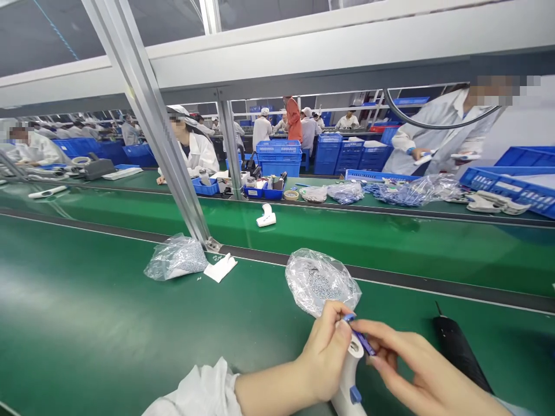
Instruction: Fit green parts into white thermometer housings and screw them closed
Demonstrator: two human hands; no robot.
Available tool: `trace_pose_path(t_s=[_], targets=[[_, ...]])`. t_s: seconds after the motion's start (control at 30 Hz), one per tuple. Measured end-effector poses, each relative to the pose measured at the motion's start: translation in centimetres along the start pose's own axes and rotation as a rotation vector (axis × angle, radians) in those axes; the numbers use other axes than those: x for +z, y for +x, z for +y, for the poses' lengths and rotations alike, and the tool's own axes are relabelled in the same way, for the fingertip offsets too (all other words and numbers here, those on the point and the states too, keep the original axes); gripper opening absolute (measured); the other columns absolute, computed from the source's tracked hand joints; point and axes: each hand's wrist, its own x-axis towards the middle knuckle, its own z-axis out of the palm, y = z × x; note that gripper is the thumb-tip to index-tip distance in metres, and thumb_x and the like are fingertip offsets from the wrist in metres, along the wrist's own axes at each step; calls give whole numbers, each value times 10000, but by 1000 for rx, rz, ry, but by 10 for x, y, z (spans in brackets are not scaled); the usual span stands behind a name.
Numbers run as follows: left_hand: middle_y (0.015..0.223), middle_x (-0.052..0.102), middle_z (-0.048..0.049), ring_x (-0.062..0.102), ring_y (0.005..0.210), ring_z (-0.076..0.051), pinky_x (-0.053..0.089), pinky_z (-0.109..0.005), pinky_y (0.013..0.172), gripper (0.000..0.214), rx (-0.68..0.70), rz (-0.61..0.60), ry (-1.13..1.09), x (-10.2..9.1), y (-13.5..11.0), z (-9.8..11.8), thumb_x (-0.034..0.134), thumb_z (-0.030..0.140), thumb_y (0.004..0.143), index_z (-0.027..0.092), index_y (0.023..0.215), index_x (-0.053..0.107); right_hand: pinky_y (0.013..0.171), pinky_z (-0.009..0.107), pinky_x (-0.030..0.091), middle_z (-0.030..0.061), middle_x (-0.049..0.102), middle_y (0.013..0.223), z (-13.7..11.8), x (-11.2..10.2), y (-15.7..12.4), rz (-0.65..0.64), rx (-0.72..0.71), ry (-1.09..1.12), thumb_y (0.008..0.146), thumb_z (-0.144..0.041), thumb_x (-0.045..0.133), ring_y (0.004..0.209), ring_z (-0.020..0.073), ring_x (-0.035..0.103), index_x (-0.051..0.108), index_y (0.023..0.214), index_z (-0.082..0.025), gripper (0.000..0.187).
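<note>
My left hand is wrapped round a white handheld device with a blue trigger button, held upright at the bottom of the view. My right hand pinches a small blue part against the top of that device. Just beyond my hands a clear plastic bag of small grey parts lies on the green bench.
A black electric screwdriver lies to the right. A second bag of parts and a white cloth sit by a slanted aluminium post. One white device rides the green conveyor. Workers in white coats and blue crates fill the far side.
</note>
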Motion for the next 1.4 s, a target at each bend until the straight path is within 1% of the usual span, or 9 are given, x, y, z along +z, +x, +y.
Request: trace_pose_path(t_s=[0.1,0.27,0.43,0.6,0.9,1.07,1.17,1.23,1.4], targets=[[801,474,-20,447,767,-159,371,-310,737,460,-30,5,-17,0,0,-4,289,600,883,185,1015,437,667,125,529,-16,632,925,-3,5,1,89,-67,-57,906,-273,499,775,112,628,455,1229,-337,332],[882,500,-43,458,847,-177,381,-329,799,491,-66,37,-12,-1,0,-10,292,617,873,185,1047,449,729,153,535,23,610,1021,0,20,6,290,-18,178,901,-249,553,835,125,627,466,1134,-272,249],[926,512,-56,462,892,-193,379,-348,836,490,-81,39,-18,-2,-1,-10,291,613,874,194,1076,445,604,136,513,-8,613,936,-8,17,14,294,-156,96,883,-188,574,727,95,597,552,1013,-259,150],[960,515,-64,464,919,-202,373,-361,866,482,-73,18,-30,-1,-1,-13,316,607,871,195,1079,454,592,164,489,-16,588,892,-11,8,15,235,-156,127,894,-142,522,716,92,563,532,1009,-261,166],[965,526,-69,501,885,-193,397,-351,846,498,-11,13,-4,-2,2,-26,282,611,876,196,1117,417,776,273,437,32,572,956,-8,6,13,61,-7,320,885,-192,526,875,163,530,608,1003,-250,155],[911,533,-55,514,784,-184,440,-328,745,534,91,0,252,-2,-2,-27,553,605,742,200,1078,460,960,338,351,65,437,1219,-14,24,12,222,325,877,891,-453,525,1173,221,384,473,1184,-258,356],[827,541,-52,528,746,-178,461,-296,682,254,245,-15,397,1,-5,-31,558,435,792,205,899,544,943,356,382,89,497,1154,-20,42,8,134,445,1118,896,-541,454,1078,211,500,408,1259,-213,492],[761,540,-44,535,702,-169,466,-275,627,141,333,-4,472,2,-7,-34,533,347,815,210,842,559,945,330,381,76,537,1090,-26,49,6,60,487,1257,803,-582,566,1022,199,544,421,1260,-192,617],[930,615,-68,614,805,-195,505,-308,711,358,489,145,591,2,-14,-29,572,278,788,241,1124,453,975,299,347,54,520,1177,-35,41,-3,-49,571,1451,682,-502,736,1107,197,504,447,1280,-242,713]])
